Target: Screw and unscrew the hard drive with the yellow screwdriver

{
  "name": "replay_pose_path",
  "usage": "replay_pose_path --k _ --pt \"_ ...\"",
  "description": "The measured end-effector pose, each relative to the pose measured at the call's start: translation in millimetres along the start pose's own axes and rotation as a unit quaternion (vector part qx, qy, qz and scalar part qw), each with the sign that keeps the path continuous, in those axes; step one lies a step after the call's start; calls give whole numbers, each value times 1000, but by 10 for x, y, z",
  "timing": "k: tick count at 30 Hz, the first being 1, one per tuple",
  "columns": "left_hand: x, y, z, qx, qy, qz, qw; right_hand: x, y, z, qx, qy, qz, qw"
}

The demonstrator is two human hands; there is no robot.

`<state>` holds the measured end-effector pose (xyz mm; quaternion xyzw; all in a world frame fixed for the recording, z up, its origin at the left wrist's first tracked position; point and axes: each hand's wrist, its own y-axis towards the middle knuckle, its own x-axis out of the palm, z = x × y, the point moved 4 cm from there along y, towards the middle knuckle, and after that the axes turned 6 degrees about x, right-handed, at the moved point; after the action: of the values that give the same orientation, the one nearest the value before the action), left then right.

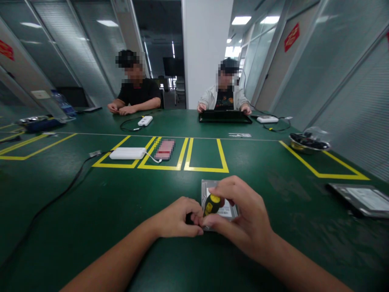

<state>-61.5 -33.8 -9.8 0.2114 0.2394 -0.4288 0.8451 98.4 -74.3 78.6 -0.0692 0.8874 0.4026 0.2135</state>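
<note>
A silver hard drive (206, 185) with a white label lies on the green table in front of me. My right hand (243, 215) is closed round a yellow and black screwdriver (212, 204), which stands tilted over the drive's left part. The screwdriver's tip is hidden. My left hand (182, 217) is at the drive's lower left edge, its fingers curled close to the tip end of the screwdriver and the thumb pointing right. What those fingers pinch, if anything, is hidden.
Yellow tape boxes mark the table (152, 251). Beyond lie a white power bank (127, 153) and a cabled phone (165, 149). To the right are another drive (364, 199) and a bowl of parts (309, 142). Two people sit opposite, one holding a black panel (225, 117).
</note>
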Motion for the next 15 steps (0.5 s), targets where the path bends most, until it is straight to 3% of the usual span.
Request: replay_pose_path --k 3,9,15 --pt "-1 -9 -12 1 -5 1 1000 -30 59 -41 15 -8 -11 1000" --pt "-21 -21 -9 -9 -5 -2 1000 -70 199 -192 49 -6 -168 985" --pt "9 -22 -50 -14 -23 -4 1000 -120 274 -193 72 -60 -209 973"
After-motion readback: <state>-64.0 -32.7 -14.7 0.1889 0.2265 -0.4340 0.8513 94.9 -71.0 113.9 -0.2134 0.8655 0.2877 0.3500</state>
